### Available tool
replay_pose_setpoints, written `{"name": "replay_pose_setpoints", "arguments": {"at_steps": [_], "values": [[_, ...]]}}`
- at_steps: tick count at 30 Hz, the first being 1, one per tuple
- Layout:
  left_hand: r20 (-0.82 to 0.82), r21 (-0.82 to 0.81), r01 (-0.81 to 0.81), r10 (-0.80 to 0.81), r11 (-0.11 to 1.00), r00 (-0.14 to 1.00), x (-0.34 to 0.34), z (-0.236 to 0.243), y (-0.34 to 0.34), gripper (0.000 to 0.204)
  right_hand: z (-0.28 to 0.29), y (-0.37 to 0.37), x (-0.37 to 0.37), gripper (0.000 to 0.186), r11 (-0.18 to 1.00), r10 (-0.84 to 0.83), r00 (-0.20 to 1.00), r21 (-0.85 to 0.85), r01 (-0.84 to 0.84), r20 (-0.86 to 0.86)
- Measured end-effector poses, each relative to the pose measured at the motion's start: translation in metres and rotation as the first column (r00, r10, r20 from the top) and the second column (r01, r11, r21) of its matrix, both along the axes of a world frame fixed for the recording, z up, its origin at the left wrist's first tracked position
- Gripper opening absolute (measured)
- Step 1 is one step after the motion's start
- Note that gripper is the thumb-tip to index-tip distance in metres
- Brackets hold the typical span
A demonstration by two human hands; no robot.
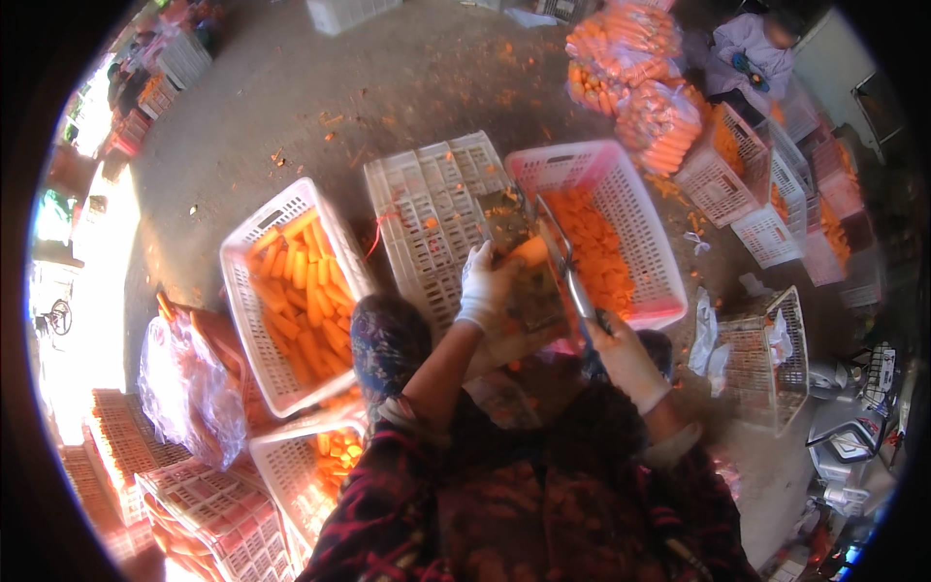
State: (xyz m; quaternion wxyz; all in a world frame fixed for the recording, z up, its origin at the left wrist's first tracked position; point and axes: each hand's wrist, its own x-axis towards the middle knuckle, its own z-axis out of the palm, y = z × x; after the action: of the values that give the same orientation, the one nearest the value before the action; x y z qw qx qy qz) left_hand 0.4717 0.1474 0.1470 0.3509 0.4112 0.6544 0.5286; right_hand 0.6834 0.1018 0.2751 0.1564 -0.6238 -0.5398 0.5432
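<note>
While the right grip (624, 357) holds a cutter (576, 291), crates (656, 233) flank it.

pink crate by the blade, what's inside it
Cut orange chunks lie inside the pink crate; its bottom beneath them is covered, and the blade hides part of its left side.

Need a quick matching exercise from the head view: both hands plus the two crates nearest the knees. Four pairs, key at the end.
1. Left hand
2. Right hand
3. White crate left of the knees
4. Pink-tinted crate on the right

A. Filled with small cut carrot pieces
B. At a thick carrot beside the blade
C. Filled with long carrots
D. On the handle end of a long metal cutter

Pairs: 1-B, 2-D, 3-C, 4-A
</note>
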Motion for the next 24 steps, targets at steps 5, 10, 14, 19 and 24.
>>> {"name": "replay_pose_setpoints", "arguments": {"at_steps": [5, 10, 14, 19, 24], "values": [[-0.15, 0.034, -0.044, 0.049, 0.998, 0.987, 0.005, -0.006, 0.004, 0.028, 0.007, -0.003, -0.014, 0.029, 0.983, 0.073, 0.981, 0.155, -0.101, 0.178], [-0.024, -0.012, -0.012, 0.012, 1.0, 1.0, 0.006, -0.012, 0.009, 0.025, -0.117, -0.031, 0.008, 0.031, 0.912, 0.01, 0.949, 0.387, -0.138, 0.315], [-0.119, 0.016, -0.037, 0.038, 0.999, 0.992, -0.003, -0.006, 0.01, 0.024, -0.083, -0.014, 0.002, 0.029, 0.939, 0.014, 0.987, 0.337, -0.068, 0.161], [-0.006, 0.044, -0.029, 0.029, 0.999, 1.0, 0.01, -0.02, 0.006, 0.026, 0.015, 0.009, -0.006, 0.032, 0.995, 0.098, 0.995, -0.002, -0.098, -0.002], [-0.092, -0.005, 0.01, -0.01, 1.0, 0.996, 0.008, -0.011, 0.011, 0.029, -0.103, -0.025, 0.006, 0.033, 0.907, 0.01, 0.955, 0.4, -0.133, 0.295]]}}
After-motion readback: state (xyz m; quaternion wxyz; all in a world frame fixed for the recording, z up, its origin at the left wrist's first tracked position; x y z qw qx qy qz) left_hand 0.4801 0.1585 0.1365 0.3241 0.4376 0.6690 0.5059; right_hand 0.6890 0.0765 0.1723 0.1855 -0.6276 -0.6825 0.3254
